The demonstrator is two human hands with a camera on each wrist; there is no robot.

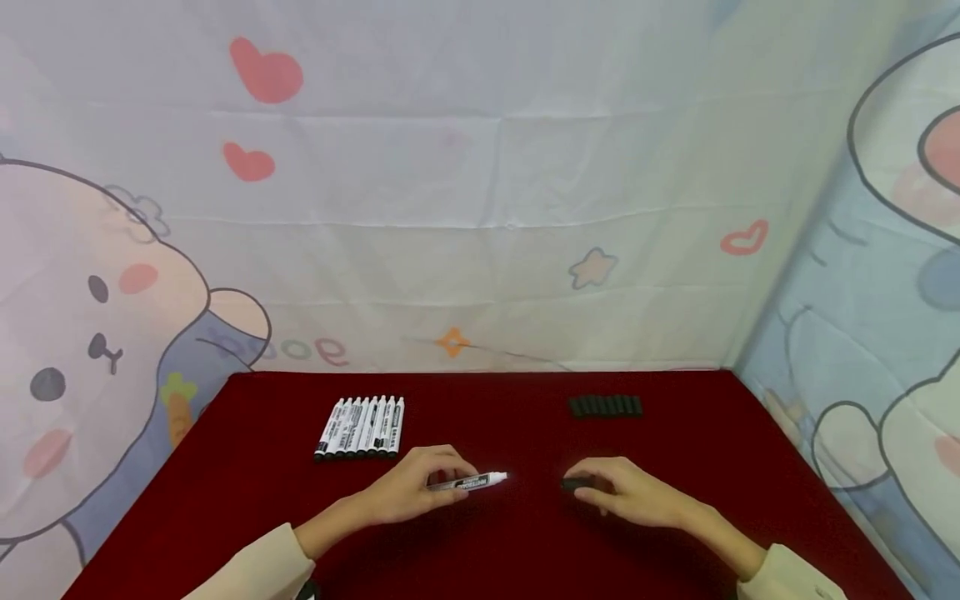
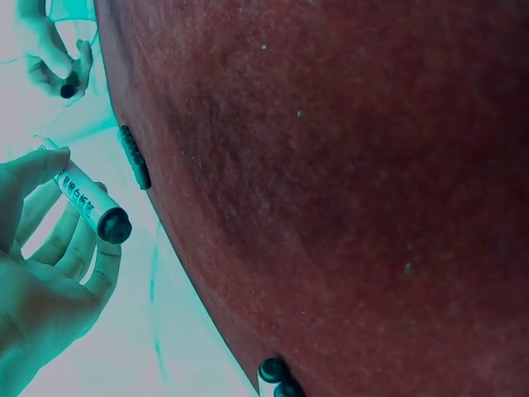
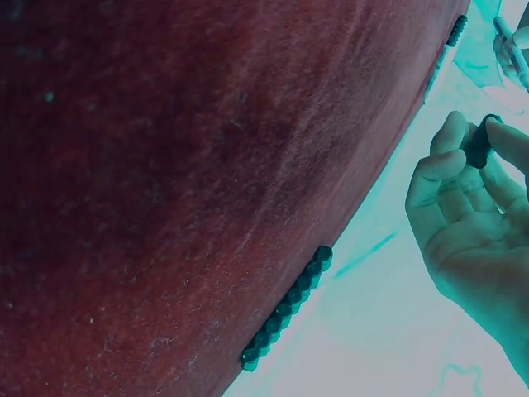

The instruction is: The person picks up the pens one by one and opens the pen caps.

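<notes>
My left hand pinches a white whiteboard marker between thumb and fingers, its white uncapped tip pointing right. The marker's black end shows in the left wrist view. Across from it, my right hand pinches a small black marker cap with thumb and fingertips; the right wrist view shows that cap too. A gap of red cloth separates the marker's tip from the cap. Both hands are over the front half of the table.
A row of several white markers lies at the back left of the red-covered table, black ends toward me. At the back right lies a row of several black caps. Behind hangs a printed curtain. A dark object shows beside the left sleeve.
</notes>
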